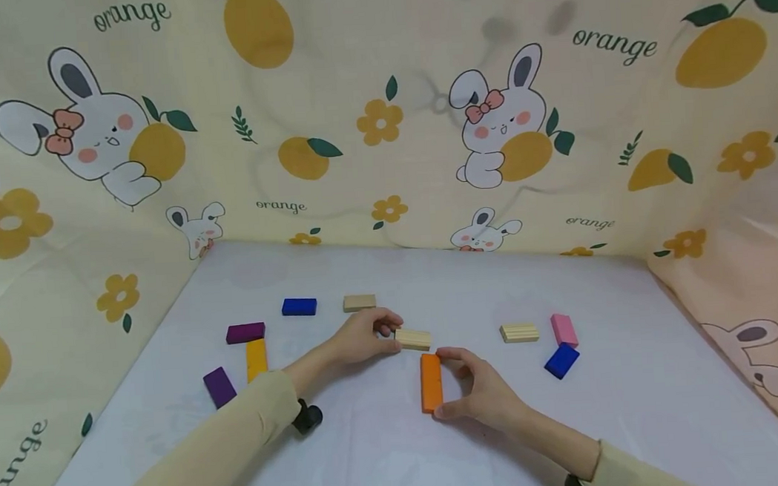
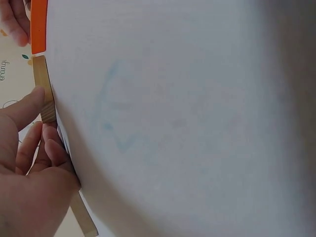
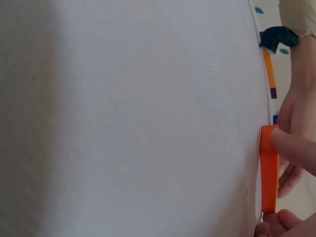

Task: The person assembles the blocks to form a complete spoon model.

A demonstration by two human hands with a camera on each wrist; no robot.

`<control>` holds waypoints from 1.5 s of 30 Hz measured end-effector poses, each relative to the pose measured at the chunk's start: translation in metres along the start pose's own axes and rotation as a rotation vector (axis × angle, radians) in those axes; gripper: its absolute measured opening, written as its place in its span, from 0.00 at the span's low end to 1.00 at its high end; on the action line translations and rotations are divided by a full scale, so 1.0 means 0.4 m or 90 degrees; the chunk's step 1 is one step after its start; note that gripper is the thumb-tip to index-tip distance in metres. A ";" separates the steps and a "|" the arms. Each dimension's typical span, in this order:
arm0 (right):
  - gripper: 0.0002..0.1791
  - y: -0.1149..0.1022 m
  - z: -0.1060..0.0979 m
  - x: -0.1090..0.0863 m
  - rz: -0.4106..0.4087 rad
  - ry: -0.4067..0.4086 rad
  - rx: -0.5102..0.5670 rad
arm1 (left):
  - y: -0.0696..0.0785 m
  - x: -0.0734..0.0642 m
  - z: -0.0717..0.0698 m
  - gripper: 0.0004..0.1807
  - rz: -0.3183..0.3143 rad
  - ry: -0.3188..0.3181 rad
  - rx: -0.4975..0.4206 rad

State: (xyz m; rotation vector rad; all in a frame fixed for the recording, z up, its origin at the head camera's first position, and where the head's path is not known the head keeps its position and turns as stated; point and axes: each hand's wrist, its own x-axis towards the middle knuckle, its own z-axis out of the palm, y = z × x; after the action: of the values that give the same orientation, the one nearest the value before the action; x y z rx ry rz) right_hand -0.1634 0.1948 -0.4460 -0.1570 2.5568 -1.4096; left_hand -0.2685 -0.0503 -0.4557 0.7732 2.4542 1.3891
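In the head view my left hand (image 1: 361, 335) pinches the left end of a plain wooden block (image 1: 413, 339) that lies flat near the middle of the table. The left wrist view has the thumb laid over the side of this wooden block (image 2: 43, 84), fingertips at its end. My right hand (image 1: 481, 390) grips an orange block (image 1: 431, 384) lengthwise, thumb at its near end and fingertips at the far end. That orange block points away from me, just below the wooden one. In the right wrist view the orange block (image 3: 269, 170) rests against the white surface.
On the left lie two purple blocks (image 1: 245, 333), a yellow block (image 1: 256, 359) partly behind the left forearm, and a blue block (image 1: 299, 306). Another wooden block (image 1: 359, 302) lies behind the left hand. To the right are a wooden block (image 1: 519, 332), a pink block (image 1: 564, 329) and a blue block (image 1: 562, 361).
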 end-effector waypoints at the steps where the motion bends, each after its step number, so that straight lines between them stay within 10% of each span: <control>1: 0.47 -0.001 0.001 0.001 0.000 0.001 -0.001 | -0.001 0.000 0.000 0.22 -0.002 0.003 -0.002; 45: 0.44 -0.011 0.013 0.034 -0.089 0.022 0.027 | 0.004 -0.001 0.011 0.17 -0.034 0.041 -0.019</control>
State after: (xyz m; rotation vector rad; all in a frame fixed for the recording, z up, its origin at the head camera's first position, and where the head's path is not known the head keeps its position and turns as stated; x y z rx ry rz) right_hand -0.1752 0.1854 -0.4470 -0.3133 2.5865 -1.5276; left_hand -0.2658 -0.0467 -0.4567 0.6611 2.4775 1.4494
